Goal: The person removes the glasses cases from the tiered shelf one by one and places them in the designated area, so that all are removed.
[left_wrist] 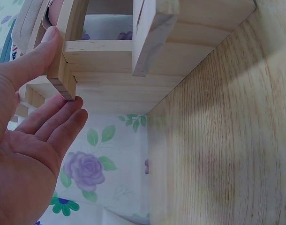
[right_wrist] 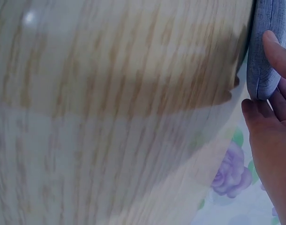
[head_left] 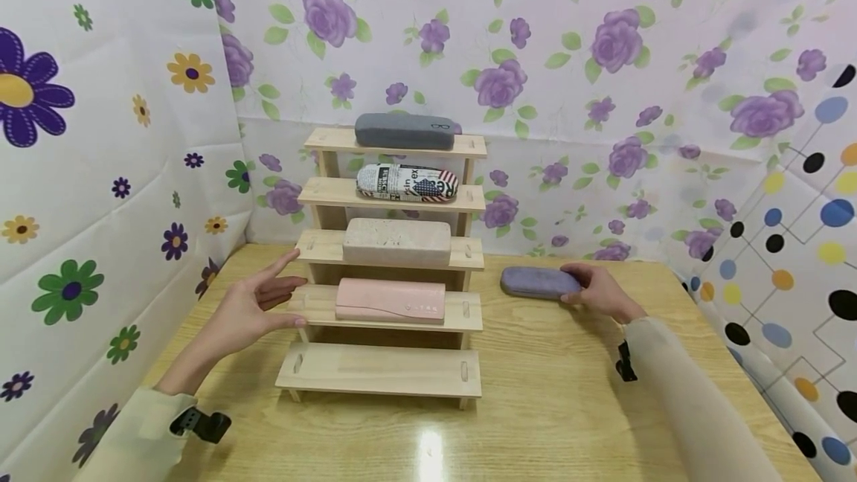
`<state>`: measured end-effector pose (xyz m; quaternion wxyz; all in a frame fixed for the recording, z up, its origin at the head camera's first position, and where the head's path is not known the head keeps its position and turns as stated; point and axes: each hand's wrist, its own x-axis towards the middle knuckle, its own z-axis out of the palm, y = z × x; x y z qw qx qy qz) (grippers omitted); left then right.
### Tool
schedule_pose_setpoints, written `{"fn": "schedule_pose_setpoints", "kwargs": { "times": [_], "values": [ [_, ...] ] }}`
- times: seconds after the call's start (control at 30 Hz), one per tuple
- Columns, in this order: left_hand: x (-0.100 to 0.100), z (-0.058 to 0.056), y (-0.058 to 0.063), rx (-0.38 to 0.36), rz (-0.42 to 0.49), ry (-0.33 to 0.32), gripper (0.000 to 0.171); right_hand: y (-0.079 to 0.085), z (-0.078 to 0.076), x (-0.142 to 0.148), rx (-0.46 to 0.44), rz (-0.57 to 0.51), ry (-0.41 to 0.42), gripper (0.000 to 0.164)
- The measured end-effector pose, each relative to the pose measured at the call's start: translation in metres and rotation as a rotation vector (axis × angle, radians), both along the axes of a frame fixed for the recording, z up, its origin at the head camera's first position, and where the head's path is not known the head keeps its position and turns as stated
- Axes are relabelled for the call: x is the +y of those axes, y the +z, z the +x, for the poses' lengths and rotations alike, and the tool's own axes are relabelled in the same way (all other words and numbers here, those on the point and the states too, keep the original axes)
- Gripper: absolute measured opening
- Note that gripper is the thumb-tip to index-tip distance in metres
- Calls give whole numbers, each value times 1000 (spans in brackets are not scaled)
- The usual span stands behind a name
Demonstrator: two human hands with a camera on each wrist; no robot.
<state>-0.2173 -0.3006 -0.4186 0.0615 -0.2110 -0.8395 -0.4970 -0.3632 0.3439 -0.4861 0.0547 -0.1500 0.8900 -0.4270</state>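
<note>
At the right, a slim purple-grey glasses case (head_left: 539, 283) is held at its right end by my right hand (head_left: 599, 292). The right wrist view shows the thumb on one face of the case (right_wrist: 265, 56) and the fingers around its end; whether it touches the table cannot be told. My left hand (head_left: 244, 311) is at the left side of a stepped wooden display rack (head_left: 378, 370). Its fingers are spread and fairly straight, with thumb and fingertips against a board end (left_wrist: 63, 77). On the rack's fourth step from the top lies a pink glasses case (head_left: 390, 300).
Higher steps hold a cream speckled case (head_left: 397, 242), a newspaper-and-flag print case (head_left: 407, 183) and a dark grey-blue case (head_left: 405, 131). The lowest step carries nothing. Flowered cloth (head_left: 435, 43) hangs behind the wood-grain table (head_left: 535, 407), with dotted cloth (head_left: 797, 244) at right.
</note>
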Motion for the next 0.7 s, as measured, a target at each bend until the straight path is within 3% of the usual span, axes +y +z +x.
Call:
{"fn": "schedule_pose_setpoints", "kwargs": {
  "times": [0.7],
  "values": [
    [0,0,0,-3,-5,9,106,-8,-2,6,-20,-63,-24,70]
  ]
}}
